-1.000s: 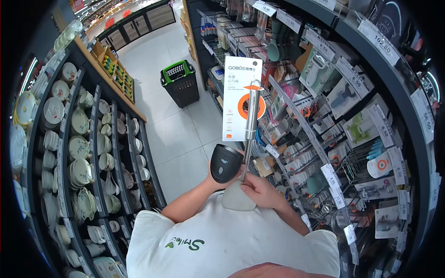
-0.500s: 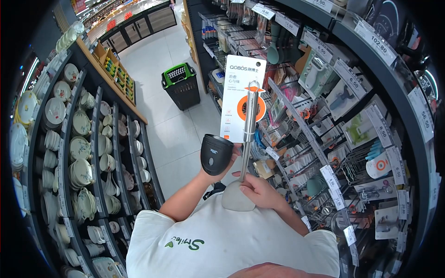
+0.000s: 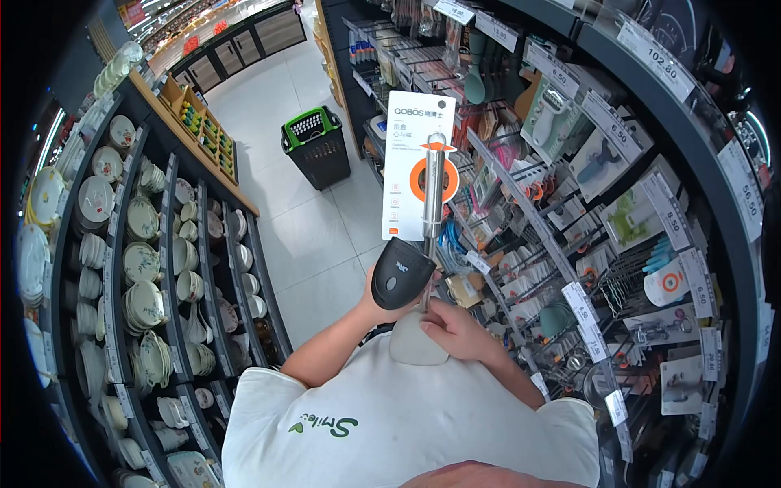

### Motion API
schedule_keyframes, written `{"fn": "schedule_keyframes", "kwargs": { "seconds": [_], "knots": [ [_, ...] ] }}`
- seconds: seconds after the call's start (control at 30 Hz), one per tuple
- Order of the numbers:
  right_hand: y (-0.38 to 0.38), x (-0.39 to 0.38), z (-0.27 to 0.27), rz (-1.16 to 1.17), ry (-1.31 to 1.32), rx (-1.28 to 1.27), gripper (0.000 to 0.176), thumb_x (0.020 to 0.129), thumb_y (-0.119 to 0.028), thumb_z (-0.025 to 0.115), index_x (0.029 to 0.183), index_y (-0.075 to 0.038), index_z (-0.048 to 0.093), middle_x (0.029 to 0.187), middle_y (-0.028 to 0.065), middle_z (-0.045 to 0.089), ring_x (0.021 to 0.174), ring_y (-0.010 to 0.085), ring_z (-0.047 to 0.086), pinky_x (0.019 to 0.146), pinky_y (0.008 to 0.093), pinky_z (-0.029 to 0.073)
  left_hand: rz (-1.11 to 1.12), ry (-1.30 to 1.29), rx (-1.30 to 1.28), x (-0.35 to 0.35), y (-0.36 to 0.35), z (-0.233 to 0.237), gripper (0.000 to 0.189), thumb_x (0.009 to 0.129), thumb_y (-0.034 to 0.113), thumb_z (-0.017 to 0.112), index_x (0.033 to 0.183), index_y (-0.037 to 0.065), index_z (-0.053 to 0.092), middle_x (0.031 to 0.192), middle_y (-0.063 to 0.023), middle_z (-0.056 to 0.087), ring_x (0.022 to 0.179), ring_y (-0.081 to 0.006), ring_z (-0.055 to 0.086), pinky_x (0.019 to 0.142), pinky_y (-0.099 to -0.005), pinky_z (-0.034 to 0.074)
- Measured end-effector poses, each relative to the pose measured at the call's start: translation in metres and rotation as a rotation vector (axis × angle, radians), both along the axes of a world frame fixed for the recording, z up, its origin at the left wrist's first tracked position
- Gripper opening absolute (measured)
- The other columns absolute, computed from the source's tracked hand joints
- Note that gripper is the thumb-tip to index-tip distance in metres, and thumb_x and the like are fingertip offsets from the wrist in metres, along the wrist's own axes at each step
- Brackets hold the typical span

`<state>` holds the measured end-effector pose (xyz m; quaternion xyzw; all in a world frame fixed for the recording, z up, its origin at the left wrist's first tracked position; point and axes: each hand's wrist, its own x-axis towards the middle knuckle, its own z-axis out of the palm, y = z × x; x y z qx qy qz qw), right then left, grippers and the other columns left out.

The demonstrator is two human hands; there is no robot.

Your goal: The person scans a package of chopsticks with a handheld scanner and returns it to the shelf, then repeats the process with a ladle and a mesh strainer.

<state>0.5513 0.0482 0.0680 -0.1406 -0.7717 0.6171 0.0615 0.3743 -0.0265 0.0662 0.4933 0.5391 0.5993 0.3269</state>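
Note:
A black handheld barcode scanner [image 3: 401, 279] is in my left hand [image 3: 373, 299], whose fingers are mostly hidden behind it. My right hand [image 3: 460, 329] is closed on a metal spatula [image 3: 434, 195] low on its shaft, close to the wide blade [image 3: 416, 340]. The blade is against or just in front of my white shirt, and the handle points away from me. A white and orange packaging card [image 3: 400, 167] is fastened to the handle. The scanner's wide end overlaps the lower edge of the card and part of the shaft in this view.
Shelves of bowls and plates [image 3: 142, 260] line the left side. On the right, a rack holds hanging kitchen tools and price labels [image 3: 582, 313]. A black shopping basket with a green rim [image 3: 313, 154] stands on the tiled floor [image 3: 313, 244] ahead.
My left hand has brought the scanner to the right, turning it toward the spatula's shaft. The spatula's handle and card have shifted slightly left, still held by my right hand.

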Motion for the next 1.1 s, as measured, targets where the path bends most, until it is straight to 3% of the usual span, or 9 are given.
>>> {"fn": "schedule_keyframes", "kwargs": {
  "seconds": [0.03,0.1,0.13,0.23,0.3,0.4,0.6,0.73,1.1],
  "knots": [
    [-0.001,0.0,0.0,0.0,-0.001,0.0,0.017,0.089,-0.008,0.055,0.101,0.004,0.05,0.087,0.0101,0.062,0.081,0.0108,0.059,0.072,0.0285,0.047,0.0,-0.001,0.0,-0.002,0.0,0.0,0.025,0.074,-0.003,0.067,0.099,-0.001,0.062,0.091,-0.0095,0.069,0.083,-0.0159,0.067,0.075,-0.0287,0.054],
    [-0.004,0.001,-0.002,-0.049,0.098,0.023,0.018,0.086,-0.009,0.057,0.099,0.003,0.05,0.077,0.0168,0.061,0.069,0.0234,0.062,0.064,0.0327,0.046,-0.077,0.147,0.052,-0.007,-0.001,0.0,0.029,0.085,-0.009,0.05,0.11,0.003,0.054,0.099,-0.0066,0.062,0.085,-0.0159,0.063,0.073,-0.0302,0.052],
    [-0.005,0.002,-0.005,-0.046,0.097,0.022,0.018,0.086,-0.009,0.057,0.099,0.003,0.05,0.077,0.0168,0.061,0.069,0.0234,0.062,0.064,0.0327,0.046,-0.075,0.145,0.052,-0.007,-0.001,0.0,0.029,0.085,-0.009,0.05,0.11,0.003,0.054,0.099,-0.0066,0.062,0.085,-0.0159,0.063,0.073,-0.0302,0.052],
    [-0.007,0.01,-0.01,-0.067,0.085,-0.11,0.026,0.087,-0.01,0.057,0.109,0.003,0.052,0.083,0.0126,0.063,0.076,0.0146,0.06,0.069,0.0305,0.047,-0.032,0.147,0.023,-0.007,0.002,0.004,0.026,0.084,-0.006,0.054,0.108,0.004,0.056,0.096,-0.0063,0.064,0.083,-0.016,0.063,0.072,-0.0309,0.052],
    [-0.004,0.016,-0.008,-0.027,-0.036,-0.312,0.029,0.089,-0.011,0.056,0.115,0.003,0.052,0.094,0.0072,0.064,0.084,0.0089,0.057,0.073,0.028,0.047,0.093,0.401,0.178,-0.01,0.006,0.01,0.025,0.075,-0.001,0.067,0.099,0.003,0.063,0.088,-0.0079,0.069,0.08,-0.0174,0.067,0.073,-0.0295,0.052],
    [-0.006,0.021,-0.012,-0.048,0.043,-0.478,0.029,0.091,-0.01,0.053,0.118,0.003,0.051,0.102,0.0046,0.061,0.089,0.0087,0.056,0.076,0.0263,0.047,0.137,0.54,0.241,-0.016,0.009,0.016,0.022,0.076,0.001,0.067,0.098,0.003,0.064,0.087,-0.0068,0.069,0.079,-0.018,0.066,0.072,-0.0296,0.052],
    [-0.006,0.025,-0.017,-0.003,0.069,-0.564,0.031,0.093,-0.009,0.051,0.121,0.003,0.048,0.107,0.0059,0.06,0.094,0.0096,0.059,0.077,0.0249,0.048,0.194,0.244,0.151,-0.016,0.017,0.032,0.02,0.076,0.003,0.068,0.096,0.004,0.065,0.087,-0.0067,0.068,0.078,-0.0195,0.066,0.071,-0.0288,0.051],
    [-0.006,0.026,-0.006,0.056,0.062,-0.568,0.034,0.092,-0.008,0.051,0.124,0.001,0.045,0.108,0.0079,0.06,0.094,0.0129,0.062,0.075,0.0258,0.049,0.201,0.505,0.263,-0.025,0.023,0.042,0.027,0.082,-0.003,0.06,0.107,0.002,0.056,0.085,-0.0081,0.068,0.075,-0.015,0.067,0.059,-0.0282,0.052],
    [-0.006,0.027,-0.007,0.07,0.089,-0.528,0.033,0.093,-0.008,0.051,0.124,0.0,0.043,0.109,0.0089,0.06,0.092,0.0151,0.065,0.072,0.0249,0.048,0.118,0.325,0.24,-0.024,0.022,0.059,0.029,0.077,-0.001,0.065,0.106,0.001,0.059,0.091,-0.0067,0.068,0.08,-0.0146,0.065,0.071,-0.0294,0.051]
  ]
}}
